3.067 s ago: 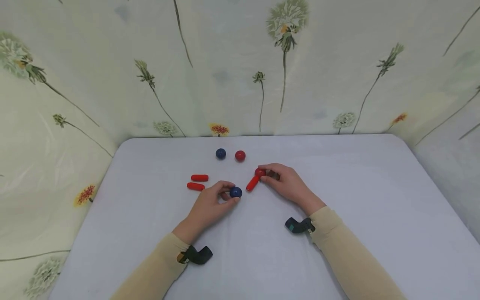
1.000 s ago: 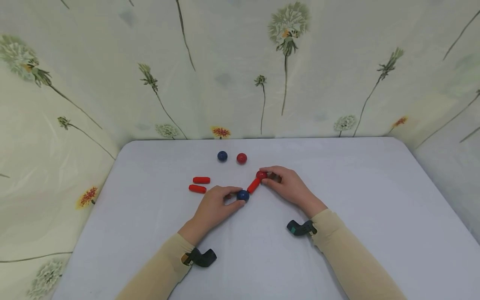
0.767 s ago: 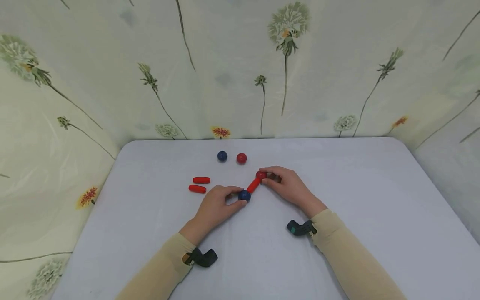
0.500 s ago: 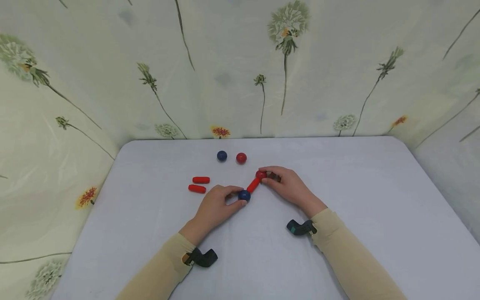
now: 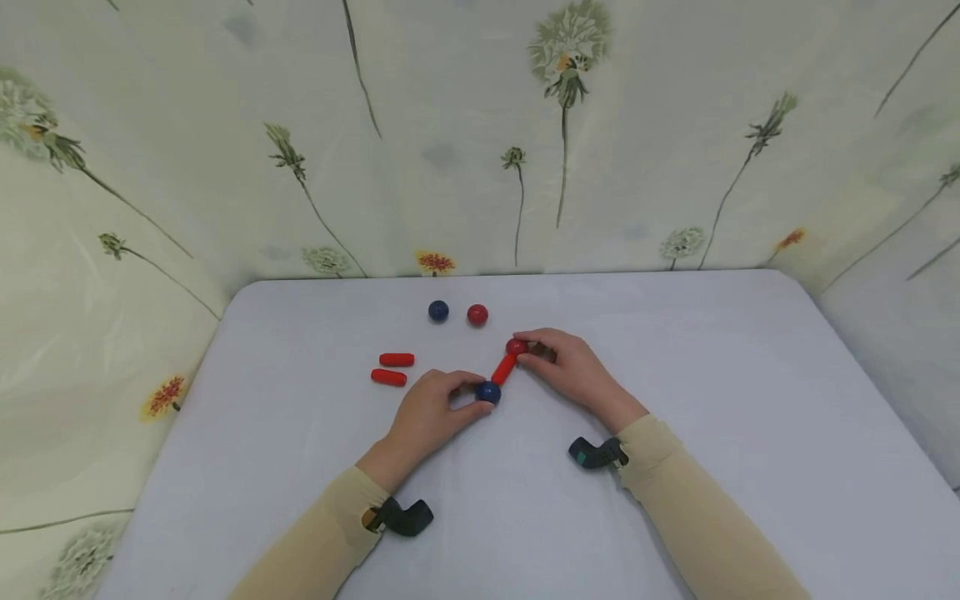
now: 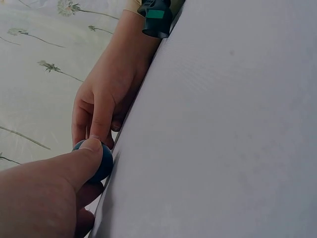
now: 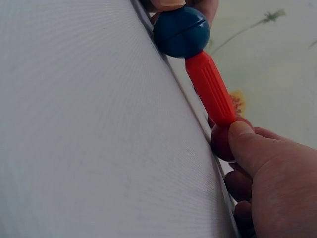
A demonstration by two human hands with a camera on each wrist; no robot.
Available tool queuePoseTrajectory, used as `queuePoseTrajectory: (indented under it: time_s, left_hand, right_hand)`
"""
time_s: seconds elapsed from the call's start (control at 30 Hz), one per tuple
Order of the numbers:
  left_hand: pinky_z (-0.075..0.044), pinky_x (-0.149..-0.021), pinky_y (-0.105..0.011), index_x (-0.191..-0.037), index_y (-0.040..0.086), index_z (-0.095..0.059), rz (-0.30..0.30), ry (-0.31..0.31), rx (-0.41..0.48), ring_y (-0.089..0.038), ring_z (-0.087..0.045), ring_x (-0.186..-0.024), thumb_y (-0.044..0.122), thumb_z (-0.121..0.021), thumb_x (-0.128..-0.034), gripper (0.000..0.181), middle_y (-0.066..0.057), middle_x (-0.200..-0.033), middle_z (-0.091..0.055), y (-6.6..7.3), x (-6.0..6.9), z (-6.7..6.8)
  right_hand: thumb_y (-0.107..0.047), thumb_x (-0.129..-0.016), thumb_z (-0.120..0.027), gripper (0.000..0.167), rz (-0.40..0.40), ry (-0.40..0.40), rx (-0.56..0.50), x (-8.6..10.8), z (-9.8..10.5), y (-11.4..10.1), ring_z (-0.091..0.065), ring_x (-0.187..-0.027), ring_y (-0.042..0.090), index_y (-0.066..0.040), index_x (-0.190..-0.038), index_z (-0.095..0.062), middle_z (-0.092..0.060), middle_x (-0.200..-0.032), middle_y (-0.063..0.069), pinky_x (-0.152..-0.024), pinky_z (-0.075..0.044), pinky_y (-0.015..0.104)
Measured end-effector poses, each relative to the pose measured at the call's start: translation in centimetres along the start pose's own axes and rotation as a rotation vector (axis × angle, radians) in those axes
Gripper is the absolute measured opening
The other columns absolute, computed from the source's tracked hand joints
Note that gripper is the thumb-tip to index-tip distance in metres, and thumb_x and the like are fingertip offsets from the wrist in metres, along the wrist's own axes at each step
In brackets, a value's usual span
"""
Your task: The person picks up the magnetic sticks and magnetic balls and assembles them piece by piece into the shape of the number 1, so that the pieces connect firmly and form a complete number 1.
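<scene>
In the head view my left hand (image 5: 435,410) pinches a blue ball (image 5: 488,392) between thumb and fingers. My right hand (image 5: 572,372) pinches a red ball (image 5: 516,347) the same way. A ridged red rod (image 7: 210,88) runs between the two balls, its ends meeting both in the right wrist view. The blue ball has a groove across it there, and the right thumb lies over part of the red ball. From the left wrist, the left thumb covers part of the blue ball (image 6: 105,166); the rod and red ball are hidden.
Two loose red rods, one (image 5: 397,360) behind the other (image 5: 388,377), lie left of my left hand. Farther back sit a second blue ball (image 5: 438,311) and a second red ball (image 5: 477,315). A white-covered table (image 5: 712,375) meets a flower-patterned curtain (image 5: 450,192) at its far edge.
Over three seconds my left hand has brought the blue ball rightward against the free end of the red rod. The right hand keeps its hold on the red ball. Little differs in the last half second.
</scene>
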State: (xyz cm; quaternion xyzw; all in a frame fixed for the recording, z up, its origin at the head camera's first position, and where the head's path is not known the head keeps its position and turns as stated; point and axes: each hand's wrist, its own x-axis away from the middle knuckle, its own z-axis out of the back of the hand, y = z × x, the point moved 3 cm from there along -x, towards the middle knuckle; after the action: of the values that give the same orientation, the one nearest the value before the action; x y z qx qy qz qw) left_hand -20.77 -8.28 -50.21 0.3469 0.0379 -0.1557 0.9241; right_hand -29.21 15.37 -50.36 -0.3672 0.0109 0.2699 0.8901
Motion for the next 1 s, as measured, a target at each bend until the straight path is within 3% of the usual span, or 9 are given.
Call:
queuePoseTrajectory:
  time_s: [0.43, 0.77, 1.0]
  left_hand:
    - [-0.046, -0.073, -0.027, -0.122, 0.029, -0.069, 0.009, 0.003, -0.024, -0.007, -0.051, -0.091, 0.050, -0.074, -0.0849, 0.042, 0.014, -0.099, -0.063, -0.29, -0.40, -0.22]
    - [-0.046, -0.073, -0.028, -0.122, 0.030, -0.069, 0.002, -0.004, -0.011, -0.008, -0.051, -0.090, 0.051, -0.074, -0.0850, 0.042, 0.014, -0.098, -0.063, -0.27, -0.05, -0.27]
    - [-0.046, -0.071, -0.028, -0.121, 0.029, -0.070, -0.015, 0.015, -0.016, -0.007, -0.051, -0.088, 0.048, -0.075, -0.0848, 0.041, 0.014, -0.097, -0.063, -0.09, 0.06, -0.11]
  right_hand:
    - [-0.036, -0.094, -0.068, 0.038, -0.018, -0.001, -0.009, -0.28, 0.20, 0.09, -0.055, -0.086, 0.012, -0.029, -0.132, -0.064, -0.064, -0.108, -0.012, -0.076, -0.049, 0.033]
    - [-0.038, -0.094, -0.067, 0.039, -0.033, 0.001, -0.025, 0.18, 0.09, -0.06, -0.055, -0.082, 0.014, -0.028, -0.132, -0.064, -0.064, -0.101, -0.011, -0.072, -0.049, 0.034]
    - [-0.037, -0.094, -0.069, 0.041, -0.037, 0.000, -0.022, 0.07, 0.03, 0.01, -0.056, -0.085, 0.012, -0.028, -0.133, -0.063, -0.065, -0.105, -0.010, -0.075, -0.050, 0.033]
